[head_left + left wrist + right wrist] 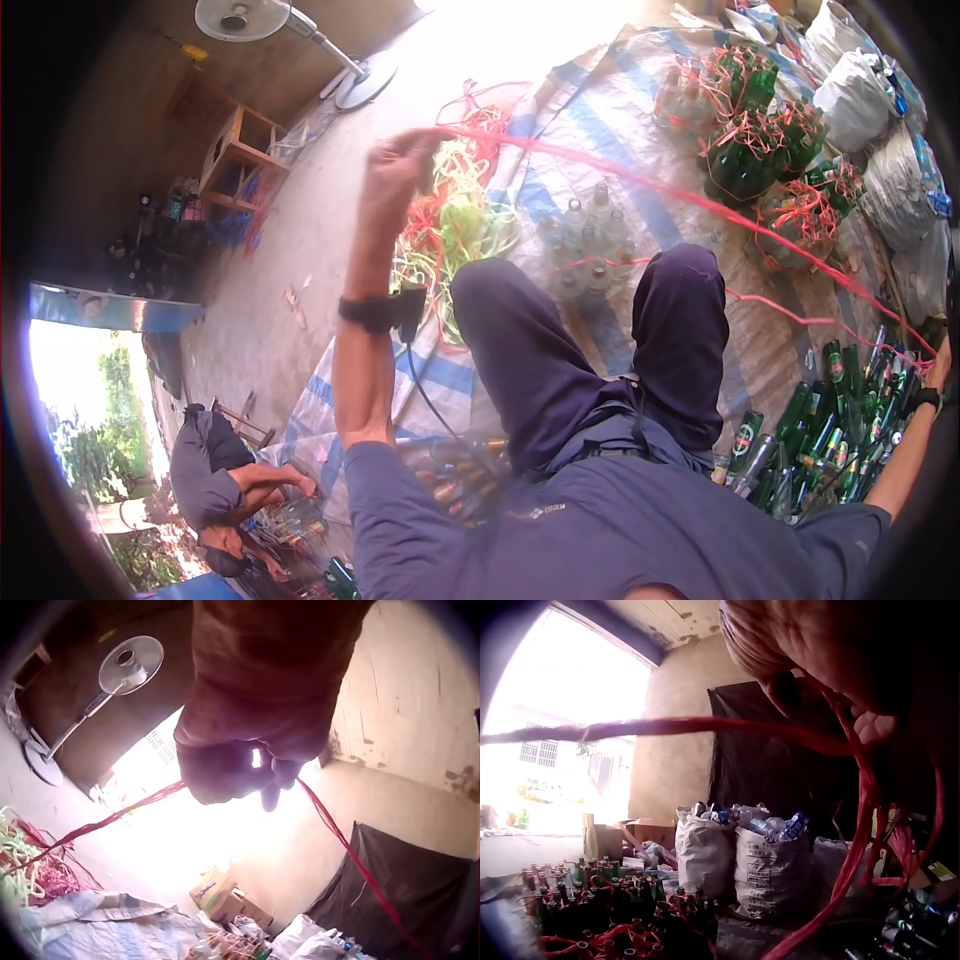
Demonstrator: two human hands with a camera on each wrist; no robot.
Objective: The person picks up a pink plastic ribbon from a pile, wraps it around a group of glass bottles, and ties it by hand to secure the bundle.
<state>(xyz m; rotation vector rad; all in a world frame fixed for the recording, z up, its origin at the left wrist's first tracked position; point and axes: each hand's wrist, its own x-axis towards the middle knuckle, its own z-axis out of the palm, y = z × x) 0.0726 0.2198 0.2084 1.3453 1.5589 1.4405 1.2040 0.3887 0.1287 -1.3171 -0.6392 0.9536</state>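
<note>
Raised at the left of the head view, my left hand [398, 172] grips a red plastic string [640, 178]. The string runs taut across to my right hand [938, 362], which is partly cut off at the far right edge. In the left wrist view the string leaves both sides of the curled left hand [240, 746]. Loops of string [864, 787] hang from the right fingers in the right wrist view, where the right hand [810, 652] is dark. A cluster of clear glass bottles [597, 245] stands before my knees, with a thinner pink string beside it.
Tied bundles of green bottles [745, 160] stand at the upper right. Loose green bottles [850, 410] lie by my right arm. Tangled yellow and red string [460, 215] lies on the striped tarp [570, 100]. Filled white sacks [771, 874], a fan [365, 85] and another person [215, 465] are around.
</note>
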